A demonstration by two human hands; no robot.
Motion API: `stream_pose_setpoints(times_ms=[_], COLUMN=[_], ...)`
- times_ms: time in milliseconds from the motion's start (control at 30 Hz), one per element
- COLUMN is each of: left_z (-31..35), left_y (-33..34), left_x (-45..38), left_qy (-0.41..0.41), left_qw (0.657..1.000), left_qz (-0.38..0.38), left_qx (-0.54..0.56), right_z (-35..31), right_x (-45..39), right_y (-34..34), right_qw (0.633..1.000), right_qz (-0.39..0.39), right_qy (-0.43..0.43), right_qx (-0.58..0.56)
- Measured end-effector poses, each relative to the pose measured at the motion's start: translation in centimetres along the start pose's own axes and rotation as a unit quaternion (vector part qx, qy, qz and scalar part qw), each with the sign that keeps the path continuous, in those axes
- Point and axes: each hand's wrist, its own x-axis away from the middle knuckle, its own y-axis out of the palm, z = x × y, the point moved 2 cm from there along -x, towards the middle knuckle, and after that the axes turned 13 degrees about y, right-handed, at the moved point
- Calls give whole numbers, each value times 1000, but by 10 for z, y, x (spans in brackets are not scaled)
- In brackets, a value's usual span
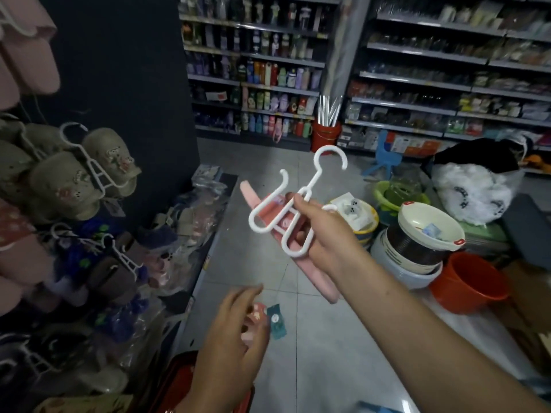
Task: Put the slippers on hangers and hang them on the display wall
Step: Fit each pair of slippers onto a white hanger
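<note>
My right hand (322,234) grips a white plastic hanger (286,210) by its middle, hook pointing up, together with a pink slipper (313,278) that lies sole-up behind the hanger. My left hand (235,332) is lower, near the frame's centre, and blurred, with its fingers reaching forward. Under it shows a pink piece with a pink tag and a teal tag (277,323); whether the hand holds it is unclear. The display wall (119,70) on the left is dark and carries hung slippers (86,171) on white hangers.
More slippers in bags are piled on the low ledge (190,222) under the wall. A red basket (185,380) sits below my left hand. Bowls, a pot and an orange bucket (468,284) stand at the right. Stocked shelves (268,70) fill the back beyond the grey tiled floor.
</note>
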Motion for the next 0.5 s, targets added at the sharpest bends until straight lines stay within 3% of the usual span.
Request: stream_pose_setpoints(times_ms=[167,333,433,500], left_z=[-62,-88,-94,-100], left_y=[27,66,70,69], left_x=[17,-9,-33,-44], left_qy=[-205,-296,-330,-319], left_qw=[978,948,944,941], left_qz=[-35,-19,-10,-50], left_qx=[29,112,-18,-103], right_z=[-21,-26,-33,-38], right_x=[10,34,45,50], right_y=[21,34,31,26], right_qw=[999,998,998,998], right_qz=[33,17,25,26], right_qy=[27,53,56,55], right_qx=[-24,-38,-16,-22])
